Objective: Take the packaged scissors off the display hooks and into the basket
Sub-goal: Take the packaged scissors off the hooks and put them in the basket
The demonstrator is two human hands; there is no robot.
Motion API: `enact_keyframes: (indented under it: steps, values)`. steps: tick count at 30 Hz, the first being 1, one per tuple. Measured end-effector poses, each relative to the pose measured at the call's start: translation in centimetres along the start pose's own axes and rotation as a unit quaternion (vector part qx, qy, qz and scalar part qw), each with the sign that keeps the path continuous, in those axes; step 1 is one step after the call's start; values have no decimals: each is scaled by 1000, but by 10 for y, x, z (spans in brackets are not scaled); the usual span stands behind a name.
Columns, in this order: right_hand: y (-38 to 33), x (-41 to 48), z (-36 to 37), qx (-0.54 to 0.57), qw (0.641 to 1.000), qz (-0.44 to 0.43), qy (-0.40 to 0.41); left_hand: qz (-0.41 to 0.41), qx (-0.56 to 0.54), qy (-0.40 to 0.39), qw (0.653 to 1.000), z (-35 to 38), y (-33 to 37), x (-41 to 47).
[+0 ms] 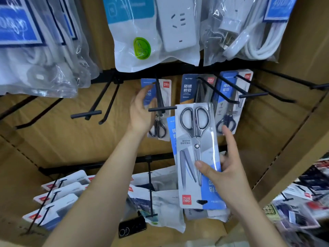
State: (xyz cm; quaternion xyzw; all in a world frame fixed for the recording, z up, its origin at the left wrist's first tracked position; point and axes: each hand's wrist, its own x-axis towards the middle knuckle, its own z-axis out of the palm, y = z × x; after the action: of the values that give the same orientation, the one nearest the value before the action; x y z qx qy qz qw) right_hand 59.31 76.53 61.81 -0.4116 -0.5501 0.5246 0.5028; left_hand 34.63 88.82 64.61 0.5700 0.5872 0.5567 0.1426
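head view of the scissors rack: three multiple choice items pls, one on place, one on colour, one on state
1. Where does the left hand reach?
A) the small scissors pack on its hook
B) the phone
C) the white cable bag

2. What colour is the logo patch on the large scissors pack?
A) green
B) red
C) yellow

3. How is the large scissors pack held?
A) hanging on a hook
B) lying on a shelf
C) gripped by the right hand

Answers:
1 A, its straight fingers lie at that pack's edge.
2 B, the patch at the pack's lower end is red.
3 C, the fingers curl round the pack, and its hang hole is free.
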Motion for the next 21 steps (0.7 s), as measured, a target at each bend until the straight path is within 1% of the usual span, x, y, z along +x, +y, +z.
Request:
enact_keyframes:
  steps: [1,2,3,5,7,8,10,11,12,14,16,17,19,20,21]
  values:
    - [-2,0,1,10,1000,10,1,-10,25,-10,1000,0,-8,4]
    - [-4,0,2,18,1000,14,2,-32,36,-15,999,-1,1,-1]
    - [-4,1,2,20,1000,15,4,-53,23,-16,998,-4,21,-14]
    - [-5,1,5,25,999,17,14,-115,-41,-32,992,-10,55,-54]
    - [-5,1,6,40,999,14,33,-190,-127,-94,969,-9,71,-103]
    - [-4,1,7,47,998,14,45,-210,-156,-128,957,-6,76,-126]
    - [-6,1,12,50,997,11,64,-221,-191,-180,939,-3,76,-164]
    - [-6,0,15,46,997,9,68,-227,-203,-184,935,-2,73,-175]
    - [-6,0,18,40,997,7,68,-233,-212,-172,933,0,69,-182]
    - [-5,-1,21,46,998,4,45,-245,-238,-118,933,0,67,-186]
    - [-8,-3,16,88,996,8,-12,-250,-243,-79,934,-3,68,-183]
    - [-9,-4,12,103,993,13,-52,-256,-242,-69,933,-7,69,-180]
    - [-9,-6,4,100,987,30,-119,-269,-239,-67,931,-11,66,-179]
    - [-5,-6,0,89,987,39,-128,-272,-234,-69,931,-12,63,-179]
    - [0,-6,-3,82,989,50,-111,-271,-229,-66,933,-13,62,-179]
